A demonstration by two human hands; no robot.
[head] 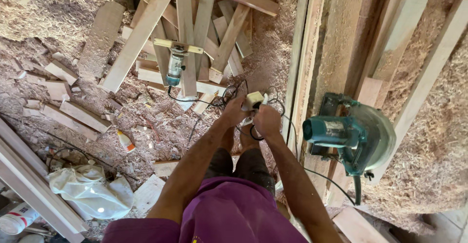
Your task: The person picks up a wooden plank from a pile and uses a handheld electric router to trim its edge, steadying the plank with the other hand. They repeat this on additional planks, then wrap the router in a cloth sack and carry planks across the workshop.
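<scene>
a: head view, looking straight down. both hands meet out in front over the sawdust floor (161, 126). left hand (235, 110) is wrapped around a small pale socket block (254, 98), right hand (267, 120) is pinched tight on something dark against it, looks like a plug, though the fingers hide most of it. black cords (229, 93) loop around both hands.

b: so is it plugged in or not?

a: can't tell, the join is covered. my guess is it's mid-connection, not seated for sure. tools aren't in hand at all: the teal circular saw (348, 136) sits on the long plank (336, 53) to the right, and the small router (174, 70) lies on the scrap boards (141, 33) further out, its cord running back toward the hands.

b: anything else down there?

a: a glue bottle (126, 141) and a white bag (90, 190) off to the left.
</scene>
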